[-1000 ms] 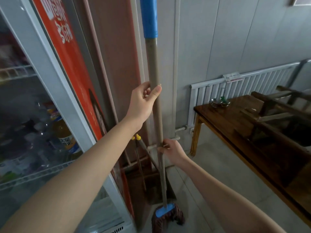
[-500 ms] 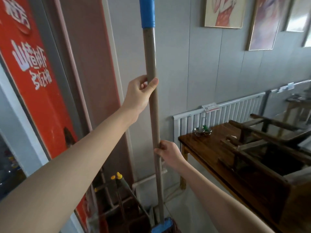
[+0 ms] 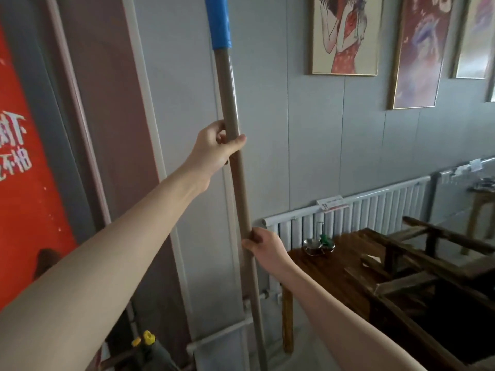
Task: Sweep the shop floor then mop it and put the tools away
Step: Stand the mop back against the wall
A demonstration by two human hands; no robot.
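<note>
The mop handle (image 3: pixel 235 183) is a long tan pole with a blue grip at its top, standing nearly upright close to the grey wall. My left hand (image 3: pixel 215 148) grips the pole high up, thumb wrapped across its front. Lower down, my right hand (image 3: pixel 263 245) holds the same pole with curled fingers. The mop head is below the frame and hidden. Another tool with yellow tips (image 3: pixel 144 340) leans in the corner at the bottom left.
A red-fronted fridge (image 3: pixel 24 183) stands at the left. A white radiator (image 3: pixel 361 215) runs along the wall. A dark wooden table (image 3: pixel 334 266) with upturned wooden stools (image 3: pixel 434 253) on it fills the right. Framed pictures (image 3: pixel 345 36) hang above.
The view has tilted upward, so the mop head dropped out of sight and the pictures appeared. Both hands keep their grip on the pole, which stays near the wall.
</note>
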